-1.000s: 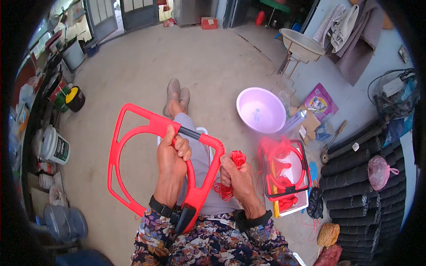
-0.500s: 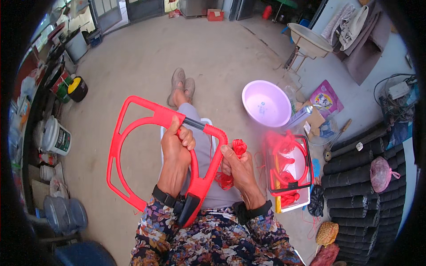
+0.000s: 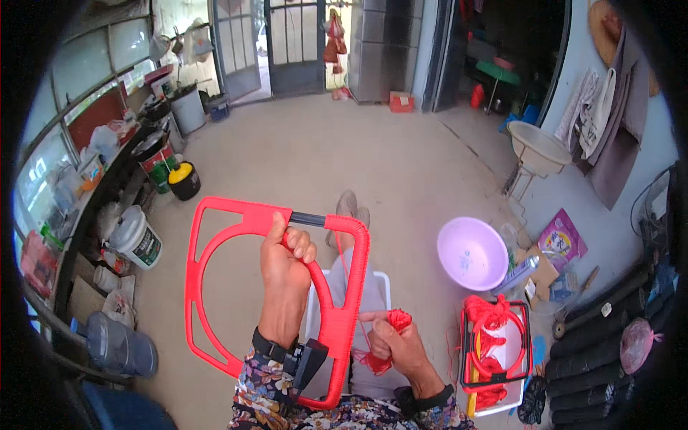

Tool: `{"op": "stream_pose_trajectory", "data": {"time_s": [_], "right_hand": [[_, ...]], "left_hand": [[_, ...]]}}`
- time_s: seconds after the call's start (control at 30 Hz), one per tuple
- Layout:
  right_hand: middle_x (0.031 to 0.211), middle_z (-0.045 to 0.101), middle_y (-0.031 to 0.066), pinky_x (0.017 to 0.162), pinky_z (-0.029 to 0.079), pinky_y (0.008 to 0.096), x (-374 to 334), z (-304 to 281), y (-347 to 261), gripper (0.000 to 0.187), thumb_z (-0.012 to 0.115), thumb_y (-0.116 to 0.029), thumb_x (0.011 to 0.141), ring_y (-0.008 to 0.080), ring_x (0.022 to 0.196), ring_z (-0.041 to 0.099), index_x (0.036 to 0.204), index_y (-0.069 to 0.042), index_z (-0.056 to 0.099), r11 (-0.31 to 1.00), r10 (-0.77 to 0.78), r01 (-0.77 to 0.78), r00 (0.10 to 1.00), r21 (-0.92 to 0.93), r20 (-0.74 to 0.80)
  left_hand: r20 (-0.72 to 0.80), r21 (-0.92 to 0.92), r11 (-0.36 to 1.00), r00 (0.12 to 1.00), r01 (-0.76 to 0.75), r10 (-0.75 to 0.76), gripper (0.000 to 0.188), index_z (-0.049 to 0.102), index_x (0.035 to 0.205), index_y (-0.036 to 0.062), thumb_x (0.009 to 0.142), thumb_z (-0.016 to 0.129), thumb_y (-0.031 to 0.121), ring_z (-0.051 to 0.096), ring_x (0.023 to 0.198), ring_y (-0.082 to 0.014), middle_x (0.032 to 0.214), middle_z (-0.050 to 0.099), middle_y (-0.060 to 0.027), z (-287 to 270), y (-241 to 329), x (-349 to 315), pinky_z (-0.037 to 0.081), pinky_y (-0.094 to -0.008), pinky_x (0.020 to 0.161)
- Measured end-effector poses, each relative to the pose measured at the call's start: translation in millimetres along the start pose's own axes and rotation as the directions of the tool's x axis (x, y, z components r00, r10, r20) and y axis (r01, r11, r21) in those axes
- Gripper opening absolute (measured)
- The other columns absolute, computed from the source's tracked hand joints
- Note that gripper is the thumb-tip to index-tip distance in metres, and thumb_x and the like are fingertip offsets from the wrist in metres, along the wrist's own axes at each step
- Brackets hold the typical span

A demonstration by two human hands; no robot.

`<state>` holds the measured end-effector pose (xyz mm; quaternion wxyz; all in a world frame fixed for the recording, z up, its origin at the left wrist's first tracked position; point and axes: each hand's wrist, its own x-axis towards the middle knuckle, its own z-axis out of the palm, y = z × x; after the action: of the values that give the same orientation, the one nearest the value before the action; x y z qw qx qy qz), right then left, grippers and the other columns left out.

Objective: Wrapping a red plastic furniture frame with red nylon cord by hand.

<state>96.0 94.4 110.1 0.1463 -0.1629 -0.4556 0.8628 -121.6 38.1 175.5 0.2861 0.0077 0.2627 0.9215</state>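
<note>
A rounded rectangular frame (image 3: pixel 340 328) with a ring inside it is wound almost all over in red cord. Bare black rods show only on a short stretch of its top bar. My left hand (image 3: pixel 287 269) is closed around the ring's inner right part, holding the frame up over my lap. Just right of the frame's right side, my right hand (image 3: pixel 400 345) is closed on a bundle of red cord (image 3: pixel 399 319), which bulges out above and below the fist. Its index finger points left toward the frame. A thin red strand hangs down inside the frame's right side.
To the right stand a purple basin (image 3: pixel 469 261) and a white box (image 3: pixel 510 394) with red cord and a black frame with a red ring. Black rolls (image 3: pixel 595 365) are stacked beyond. Buckets (image 3: pixel 136 236) and a blue water jug (image 3: pixel 118 347) line the left.
The view has tilted up, showing more of the doors and far wall. My right hand has moved lower along the frame's right side, index finger now stretched out. My left hand keeps its hold.
</note>
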Motion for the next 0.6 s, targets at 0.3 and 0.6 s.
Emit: {"op": "stream_pose_trajectory", "data": {"time_s": [0.3,0.6], "right_hand": [[0.067,0.045,-0.0041,0.046,0.031,0.0202,4,26,-27,0.024,0.053,-0.013,0.093,0.0039,0.052,0.037,0.111,0.003,0.053,0.994,-0.106,0.105,0.987,0.012,0.121],[0.064,0.046,-0.0029,0.045,0.032,0.0212,-11,35,-38,0.024,0.054,-0.014,0.092,0.0045,0.051,0.037,0.109,0.003,0.055,0.981,-0.188,0.192,0.970,-0.008,0.153]], "left_hand": [[0.128,-0.026,0.999,0.991,-0.044,0.047,0.048,0.035,0.057,0.0111,0.095,0.045,0.038,0.029,0.043,-0.0117,0.051,0.029,0.0012,38,25,-20,0.026,-0.0268,0.041],[0.209,0.003,0.996,0.974,-0.094,0.092,0.049,0.035,0.056,0.0116,0.096,0.042,0.040,0.028,0.042,-0.0107,0.049,0.028,0.0024,55,33,-50,0.027,-0.0259,0.040]]}}
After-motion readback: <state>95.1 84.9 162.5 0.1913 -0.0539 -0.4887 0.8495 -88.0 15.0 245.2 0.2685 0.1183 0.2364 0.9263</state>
